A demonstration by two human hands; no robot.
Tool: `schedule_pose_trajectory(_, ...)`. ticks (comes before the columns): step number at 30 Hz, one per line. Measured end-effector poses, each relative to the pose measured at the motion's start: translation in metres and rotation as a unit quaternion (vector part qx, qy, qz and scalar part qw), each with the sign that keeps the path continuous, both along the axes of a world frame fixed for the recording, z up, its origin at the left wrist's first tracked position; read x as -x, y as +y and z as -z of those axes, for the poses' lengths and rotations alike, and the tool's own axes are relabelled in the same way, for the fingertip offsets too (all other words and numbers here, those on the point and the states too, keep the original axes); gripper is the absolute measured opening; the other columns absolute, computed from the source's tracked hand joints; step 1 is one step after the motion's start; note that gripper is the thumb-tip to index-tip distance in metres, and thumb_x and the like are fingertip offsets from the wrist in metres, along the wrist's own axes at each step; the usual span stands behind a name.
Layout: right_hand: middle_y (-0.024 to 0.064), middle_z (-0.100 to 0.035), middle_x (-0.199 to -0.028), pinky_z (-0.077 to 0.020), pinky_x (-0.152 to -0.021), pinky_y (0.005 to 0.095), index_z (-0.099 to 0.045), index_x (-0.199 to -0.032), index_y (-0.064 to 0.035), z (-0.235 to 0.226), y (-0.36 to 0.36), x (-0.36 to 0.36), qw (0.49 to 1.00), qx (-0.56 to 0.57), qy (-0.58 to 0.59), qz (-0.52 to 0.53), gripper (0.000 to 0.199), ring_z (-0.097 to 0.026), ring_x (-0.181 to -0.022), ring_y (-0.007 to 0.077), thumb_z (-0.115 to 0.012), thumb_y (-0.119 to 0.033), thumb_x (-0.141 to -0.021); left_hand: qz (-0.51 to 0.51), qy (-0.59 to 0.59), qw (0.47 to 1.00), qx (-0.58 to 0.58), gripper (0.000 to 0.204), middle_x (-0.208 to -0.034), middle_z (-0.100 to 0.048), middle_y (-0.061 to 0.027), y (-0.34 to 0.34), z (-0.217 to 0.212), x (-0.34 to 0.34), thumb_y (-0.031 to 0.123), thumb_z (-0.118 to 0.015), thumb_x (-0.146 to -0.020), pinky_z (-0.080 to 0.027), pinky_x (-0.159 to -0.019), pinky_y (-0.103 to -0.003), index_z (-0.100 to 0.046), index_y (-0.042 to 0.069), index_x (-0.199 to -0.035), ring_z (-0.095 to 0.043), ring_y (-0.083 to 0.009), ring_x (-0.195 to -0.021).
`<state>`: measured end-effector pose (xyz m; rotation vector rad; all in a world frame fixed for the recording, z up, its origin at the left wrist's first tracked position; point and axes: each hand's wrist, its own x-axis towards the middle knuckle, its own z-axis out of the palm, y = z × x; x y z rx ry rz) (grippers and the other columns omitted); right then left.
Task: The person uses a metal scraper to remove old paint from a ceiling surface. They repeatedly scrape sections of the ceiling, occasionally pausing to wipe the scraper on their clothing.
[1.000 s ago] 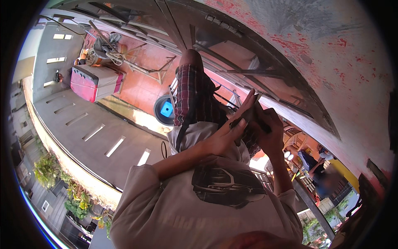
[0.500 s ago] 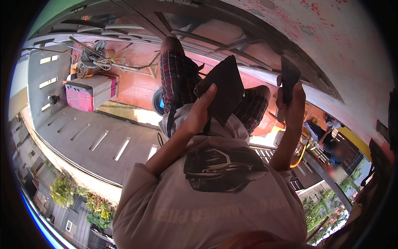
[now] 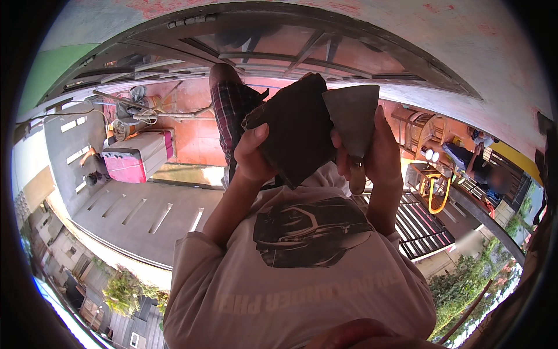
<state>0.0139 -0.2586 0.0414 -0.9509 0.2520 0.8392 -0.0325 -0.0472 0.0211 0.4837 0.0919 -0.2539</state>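
Far left on the red floor sits a pink box (image 3: 139, 160). The left hand (image 3: 251, 158) is clamped on a dark, rough-edged slab (image 3: 299, 134), thumb across its face, held up before the chest. Just right, touching it, the right hand (image 3: 378, 154) grips a trowel (image 3: 353, 119), its grey blade pointing up

In the left hand (image 3: 254, 158) sits a dark brown, matt, rough-faced slab (image 3: 296, 131); beside it the right hand (image 3: 381, 152) holds a grey trowel blade of dull, scuffed metal (image 3: 351, 113). Below both hands, the beige cotton shirt (image 3: 302, 279) looks soft and matt.
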Motion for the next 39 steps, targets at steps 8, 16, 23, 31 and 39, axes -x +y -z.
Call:
schedule_pose_trajectory(8,0.0169,-0.062,-0.084,-0.0458,-0.034,0.0295,-0.049,-0.125,0.0028,-0.007,0.002,0.001,0.995,-0.095,-0.007,0.018,0.075,-0.059,-0.044,0.0225,-0.029,-0.064,-0.099,-0.075,0.011,0.997,0.003,0.079,-0.138,-0.047,-0.0211,-0.009,-0.010,-0.016,0.049,-0.050,-0.088,-0.046,-0.101,-0.046,-0.031,0.000,-0.147,-0.053,-0.0336,-0.123)
schedule_pose_trajectory(16,0.0074,-0.056,-0.089,-0.0314,-0.036,0.0222,-0.048,-0.122,-0.0022,0.004,0.006,0.003,0.984,0.127,-0.108,0.058,0.061,-0.045,-0.048,0.0108,-0.036,-0.058,-0.100,-0.222,0.077,0.969,-0.071,0.063,-0.136,-0.049,-0.0186,-0.014,0.004,0.001,0.039,-0.043,-0.097,-0.045,-0.104,-0.045,-0.033,-0.001,-0.145,-0.053,-0.0301,-0.122)
schedule_pose_trajectory(23,-0.0034,-0.046,-0.068,-0.0313,-0.045,0.0208,-0.053,-0.099,-0.0061,0.003,0.009,0.002,0.986,0.121,-0.054,0.097,0.030,-0.039,-0.049,0.0056,-0.067,-0.032,-0.093,-0.205,-0.107,0.801,-0.552,0.050,-0.134,-0.052,-0.0147,-0.006,0.028,0.036,0.023,-0.053,-0.099,-0.045,-0.101,-0.036,-0.039,-0.004,-0.139,-0.054,-0.0210,-0.119)
schedule_pose_trajectory(31,0.0012,-0.059,-0.078,-0.0412,-0.052,0.0228,-0.064,-0.116,-0.0043,-0.014,-0.005,-0.014,0.938,0.273,-0.166,0.136,0.040,-0.050,-0.058,0.0069,-0.079,-0.012,-0.080,0.179,-0.077,0.979,-0.064,0.104,-0.148,-0.038,-0.0187,0.028,0.005,0.026,0.042,-0.076,-0.078,-0.025,-0.114,-0.036,-0.021,-0.009,-0.149,-0.034,-0.0263,-0.140)
schedule_pose_trajectory(39,0.0031,-0.060,-0.088,-0.0419,-0.058,0.0278,-0.059,-0.131,-0.0105,-0.003,-0.001,-0.016,0.819,0.405,-0.391,0.113,0.049,-0.052,-0.064,0.0111,-0.074,-0.019,-0.085,0.100,0.020,0.985,-0.140,0.072,-0.151,-0.037,-0.0170,-0.005,-0.018,-0.001,0.034,-0.054,-0.096,-0.031,-0.114,-0.037,-0.026,-0.002,-0.152,-0.039,-0.0261,-0.139)
